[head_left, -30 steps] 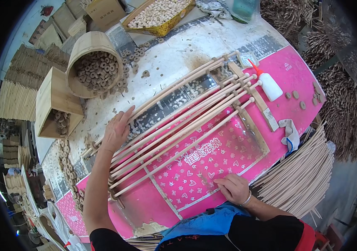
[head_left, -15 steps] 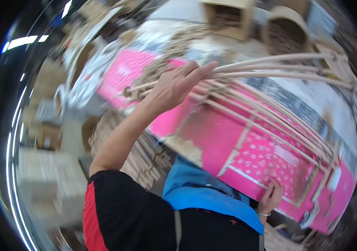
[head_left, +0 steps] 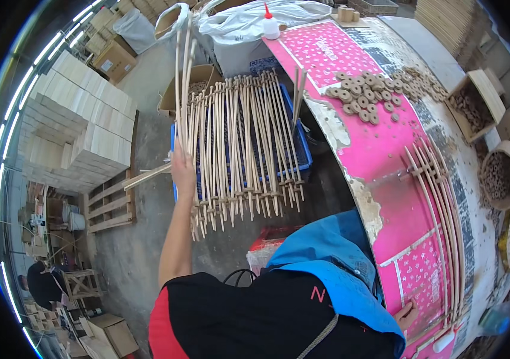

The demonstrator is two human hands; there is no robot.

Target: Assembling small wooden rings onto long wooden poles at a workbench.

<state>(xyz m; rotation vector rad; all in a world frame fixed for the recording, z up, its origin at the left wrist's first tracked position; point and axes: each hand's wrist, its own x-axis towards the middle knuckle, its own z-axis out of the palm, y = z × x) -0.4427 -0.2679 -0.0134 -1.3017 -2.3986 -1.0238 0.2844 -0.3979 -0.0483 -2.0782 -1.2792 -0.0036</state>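
My left hand (head_left: 184,172) is closed around a few long wooden rods (head_left: 181,84), which stand up from it at the left edge of a blue crate (head_left: 306,157). Across that crate lies a broad row of similar rods (head_left: 240,140) with small wooden pieces near their ends. My right hand (head_left: 407,315) rests at the near edge of the pink tabletop (head_left: 389,197), fingers partly extended and holding nothing visible. Beside it on the table, several more rods (head_left: 455,239) lie together, with wooden rings (head_left: 417,170) towards their far ends.
Loose wooden rings (head_left: 362,96) are piled on the table. A box (head_left: 476,105) and a round tub (head_left: 502,175) of small wooden parts stand at right. A white bottle with red tip (head_left: 270,24) stands at the far corner. Stacked boards (head_left: 81,119) and a pallet (head_left: 111,203) are at left.
My left hand has swung from over the table to the crate, carrying the rods. The view has turned left. My right hand stays at the table edge.
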